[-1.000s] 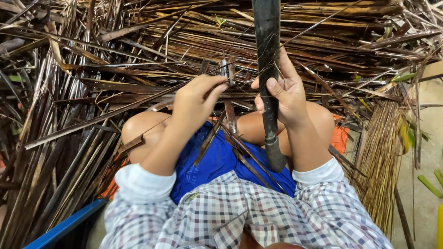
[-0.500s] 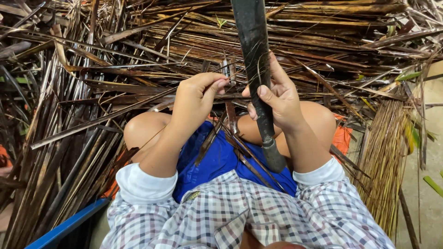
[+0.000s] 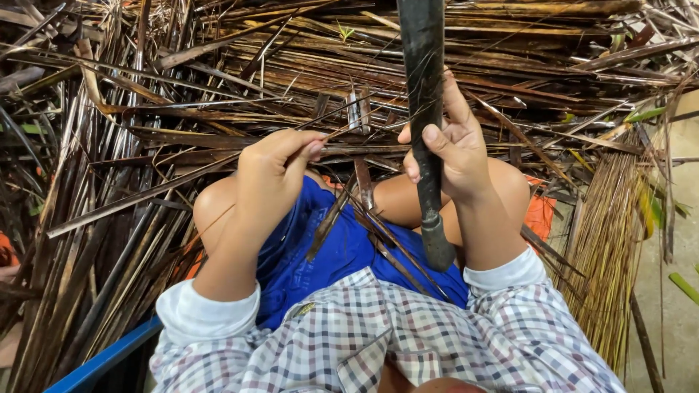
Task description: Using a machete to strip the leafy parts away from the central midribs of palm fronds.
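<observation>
My right hand [image 3: 453, 149] grips a long dark knife [image 3: 424, 94] by the lower blade just above its handle, blade pointing up and away. My left hand [image 3: 275, 171] pinches a thin dry leaf strip [image 3: 349, 125] that runs across to the blade. Both hands hover over my knees and blue shorts [image 3: 328, 247], where several dark leaf scraps [image 3: 368, 218] lie.
A thick heap of dry brown palm leaves [image 3: 218, 80] covers the ground ahead and to the left. A bundle of pale thin ribs [image 3: 604, 240] lies at the right beside bare concrete [image 3: 677, 327]. A blue edge [image 3: 102, 356] shows at lower left.
My left hand has drawn back toward me and to the left, pulling the strip along the blade. The knife has tilted back to nearly upright.
</observation>
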